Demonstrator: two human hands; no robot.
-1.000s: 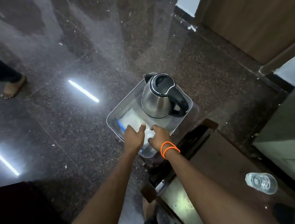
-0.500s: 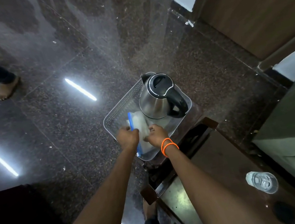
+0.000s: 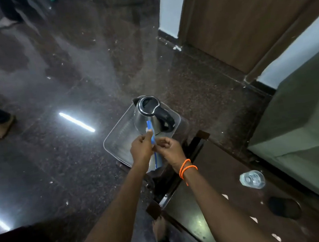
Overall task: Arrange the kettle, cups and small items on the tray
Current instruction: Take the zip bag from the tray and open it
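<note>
Clear plastic tray (image 3: 115, 145) sits on the dark floor, steel kettle (image 3: 147, 116) standing at its far end. Over the tray's near half, the left hand (image 3: 141, 148) is curled up, pinching a blue-edged packet (image 3: 153, 140) with thumb and fingers. The right hand (image 3: 169, 148), just beside it, is closed on the same packet lower down. Way off right, a clear glass cup (image 3: 252, 179) lies on the dark table (image 3: 218, 211).
</note>
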